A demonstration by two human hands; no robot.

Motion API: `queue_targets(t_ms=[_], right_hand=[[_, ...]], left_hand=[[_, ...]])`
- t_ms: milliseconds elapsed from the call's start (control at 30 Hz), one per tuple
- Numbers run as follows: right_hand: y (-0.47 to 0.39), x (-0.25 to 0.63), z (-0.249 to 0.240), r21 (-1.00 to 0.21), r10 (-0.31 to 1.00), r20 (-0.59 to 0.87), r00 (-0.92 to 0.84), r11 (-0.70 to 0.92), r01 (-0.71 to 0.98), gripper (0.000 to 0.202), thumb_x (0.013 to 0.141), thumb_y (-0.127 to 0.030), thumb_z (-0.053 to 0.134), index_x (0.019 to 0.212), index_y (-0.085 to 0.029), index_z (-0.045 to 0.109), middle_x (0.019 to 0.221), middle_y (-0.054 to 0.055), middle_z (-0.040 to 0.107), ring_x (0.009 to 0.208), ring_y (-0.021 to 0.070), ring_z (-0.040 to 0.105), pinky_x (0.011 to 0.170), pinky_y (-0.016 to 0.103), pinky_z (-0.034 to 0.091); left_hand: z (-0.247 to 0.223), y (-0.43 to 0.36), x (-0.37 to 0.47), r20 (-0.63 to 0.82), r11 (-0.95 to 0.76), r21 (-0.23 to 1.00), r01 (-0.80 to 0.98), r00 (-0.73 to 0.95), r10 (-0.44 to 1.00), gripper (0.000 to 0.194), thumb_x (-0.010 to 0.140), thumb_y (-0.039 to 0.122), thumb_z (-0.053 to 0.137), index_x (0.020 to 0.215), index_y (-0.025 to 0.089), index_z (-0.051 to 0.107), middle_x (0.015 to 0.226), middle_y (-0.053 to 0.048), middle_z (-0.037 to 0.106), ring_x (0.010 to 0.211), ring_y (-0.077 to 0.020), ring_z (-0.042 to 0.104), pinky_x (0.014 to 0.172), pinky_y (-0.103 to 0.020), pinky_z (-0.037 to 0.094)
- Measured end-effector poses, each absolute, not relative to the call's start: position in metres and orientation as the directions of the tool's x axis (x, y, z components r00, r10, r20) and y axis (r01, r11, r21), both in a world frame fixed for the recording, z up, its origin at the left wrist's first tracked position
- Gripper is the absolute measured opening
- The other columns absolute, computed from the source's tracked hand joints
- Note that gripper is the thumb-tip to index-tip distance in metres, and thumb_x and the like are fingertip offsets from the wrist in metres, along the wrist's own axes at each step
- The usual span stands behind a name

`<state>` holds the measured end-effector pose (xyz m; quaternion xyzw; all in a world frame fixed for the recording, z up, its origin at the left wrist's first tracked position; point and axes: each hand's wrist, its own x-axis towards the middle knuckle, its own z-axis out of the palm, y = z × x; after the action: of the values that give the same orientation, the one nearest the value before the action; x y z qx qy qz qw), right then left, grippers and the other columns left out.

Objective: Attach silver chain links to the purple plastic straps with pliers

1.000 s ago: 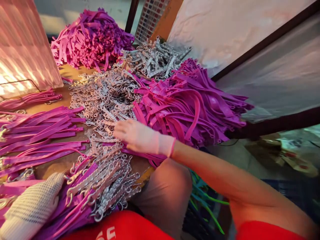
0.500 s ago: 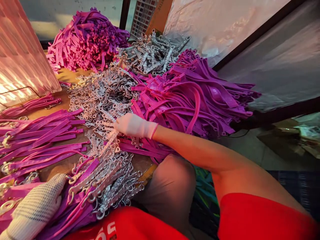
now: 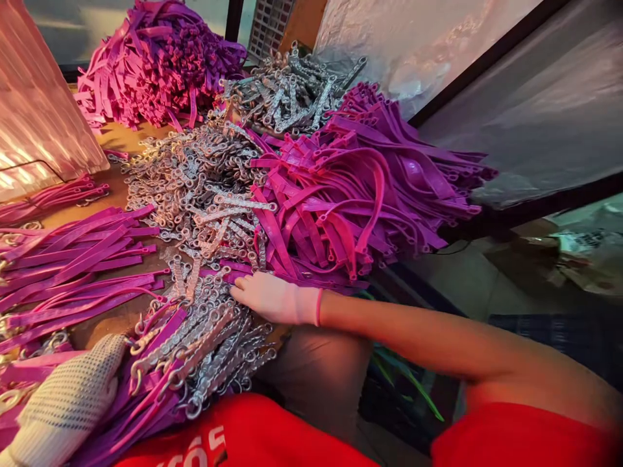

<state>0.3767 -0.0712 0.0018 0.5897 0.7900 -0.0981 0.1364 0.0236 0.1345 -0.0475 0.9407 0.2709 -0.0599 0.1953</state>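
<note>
My left hand (image 3: 73, 399), in a white glove with dark dots, is closed over a bunch of purple straps (image 3: 131, 415) at the lower left. Its fingertips lie beside metal end rings, and its palm side is hidden. In a plain white glove, my right hand (image 3: 275, 297) has its fingers curled together at the upper right edge of a front heap of silvery metal link strips (image 3: 209, 331). It grips strips there, though its fingertips partly cover them. Some front strips are joined to purple straps by rings.
Behind lie a larger heap of loose metal strips (image 3: 195, 175), a further metal heap (image 3: 296, 97), and purple strap piles at the back (image 3: 160, 65) and right (image 3: 370, 188). Finished-looking straps with rings (image 3: 73, 259) spread leftward. A clear corrugated sheet (image 3: 43, 104) stands at left.
My right hand has moved down and slightly right, from the larger loose metal heap to the front heap. My left hand has hardly moved. The view has shifted a little.
</note>
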Motion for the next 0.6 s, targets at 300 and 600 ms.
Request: queue_targets(t_ms=[300, 600], right_hand=[[-0.053, 0.397, -0.008, 0.073, 0.873, -0.277, -0.401, 0.436, 0.897, 0.022, 0.097, -0.011, 0.040, 0.097, -0.013, 0.062, 0.091, 0.010, 0.069, 0.080, 0.0231, 0.067, 0.066, 0.034, 0.044], [-0.043, 0.397, 0.013, -0.074, 0.957, -0.285, -0.053, 0.033, 0.997, 0.020, 0.098, -0.026, 0.049, 0.107, -0.022, 0.066, 0.101, 0.005, 0.072, 0.093, 0.0189, 0.068, 0.077, 0.028, 0.047]], left_hand=[[-0.039, 0.131, 0.029, -0.228, -0.840, 0.235, 0.490, 0.867, 0.442, 0.046, 0.086, 0.022, 0.035, 0.117, 0.016, 0.069, 0.113, -0.014, 0.073, 0.092, -0.0281, 0.073, 0.093, -0.041, 0.055], [-0.045, 0.129, 0.028, -0.221, -0.851, 0.219, 0.478, 0.874, 0.433, 0.048, 0.085, 0.023, 0.035, 0.117, 0.014, 0.069, 0.110, -0.016, 0.074, 0.089, -0.0293, 0.073, 0.092, -0.044, 0.056]])
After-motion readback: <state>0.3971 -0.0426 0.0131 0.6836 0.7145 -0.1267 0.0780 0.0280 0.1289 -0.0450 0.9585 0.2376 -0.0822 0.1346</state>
